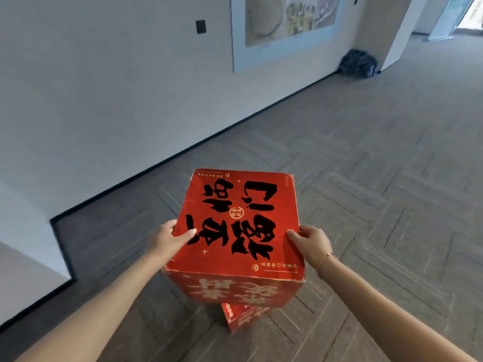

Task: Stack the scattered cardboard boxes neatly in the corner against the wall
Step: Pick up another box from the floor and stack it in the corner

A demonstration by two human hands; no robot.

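Observation:
A red cardboard box [235,226] with large black characters on its top is held up between both hands, above the floor. My left hand [167,239] grips its left side, thumb lying on the top face. My right hand [311,242] grips the right side, thumb on the top edge. Below it a second red box [241,317] shows partly; whether the two boxes touch is hidden by the upper one.
A white wall [104,100] runs along the left with a dark skirting and a recessed corner [56,223] at lower left. A dark bag [359,63] lies against the wall far back. Grey herringbone floor [379,178] spreads to the right.

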